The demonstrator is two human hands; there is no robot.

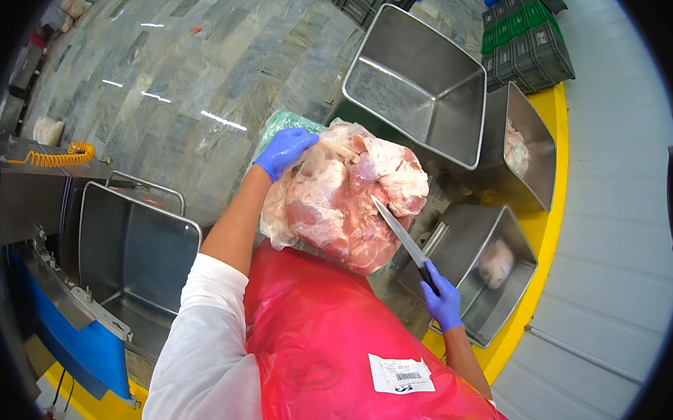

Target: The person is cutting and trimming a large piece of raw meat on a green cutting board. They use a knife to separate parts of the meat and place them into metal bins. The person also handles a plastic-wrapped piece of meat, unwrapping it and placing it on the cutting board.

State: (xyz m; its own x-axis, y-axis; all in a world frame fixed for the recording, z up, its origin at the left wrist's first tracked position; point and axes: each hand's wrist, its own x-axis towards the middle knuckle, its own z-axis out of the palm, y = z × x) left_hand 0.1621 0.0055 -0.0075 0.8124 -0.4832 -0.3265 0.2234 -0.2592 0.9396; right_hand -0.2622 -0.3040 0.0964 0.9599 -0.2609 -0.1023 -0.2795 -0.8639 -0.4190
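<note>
In front of me is a large block of pink raw meat (pixel 336 210) with white fat, partly covered by thin clear plastic film (pixel 275 213). My left hand (pixel 287 150), in a blue glove, is closed on the film at the block's far left edge. A knife (pixel 401 233) with a long blade and black handle is gripped in my gloved right hand (pixel 442 299). Its tip points up and left and meets the meat, or lies just over it; I cannot tell which. Green plastic (pixel 284 121) shows behind the block.
A large steel tub (pixel 477 121) stands beyond the meat. Two more steel tubs at right, a far one (pixel 548 152) and a nearer one (pixel 523 277), contain meat pieces. Another steel tub (pixel 86 243) is at left, beside machinery with an orange coiled hose (pixel 71 155). Stacked crates (pixel 533 59) stand far right.
</note>
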